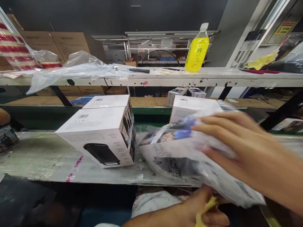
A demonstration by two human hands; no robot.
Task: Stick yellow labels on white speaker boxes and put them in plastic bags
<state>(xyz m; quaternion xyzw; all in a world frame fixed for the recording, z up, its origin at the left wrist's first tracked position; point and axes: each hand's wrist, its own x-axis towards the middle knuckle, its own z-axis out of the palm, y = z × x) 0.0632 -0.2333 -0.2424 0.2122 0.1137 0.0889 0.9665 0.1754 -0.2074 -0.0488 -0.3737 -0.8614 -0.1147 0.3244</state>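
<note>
A white printed box in a clear plastic bag is tilted at the front edge of the bench, blurred by motion. My right hand lies over its upper right side, fingers stretched out and smeared. Below it, my left hand is closed at the lower edge of the bag, its thumb against the plastic. A yellow strip shows across the left hand's fingers; its kind is unclear. To the left stand two white boxes, one behind the other, the front one printed with a black device. Another white box is behind the bagged one.
A raised shelf crosses behind, carrying a yellow drink bottle, loose clear plastic and a dark-handled tool. Brown cartons are stacked at back left. Smaller boxes sit beneath the shelf. Someone's arm shows at far left.
</note>
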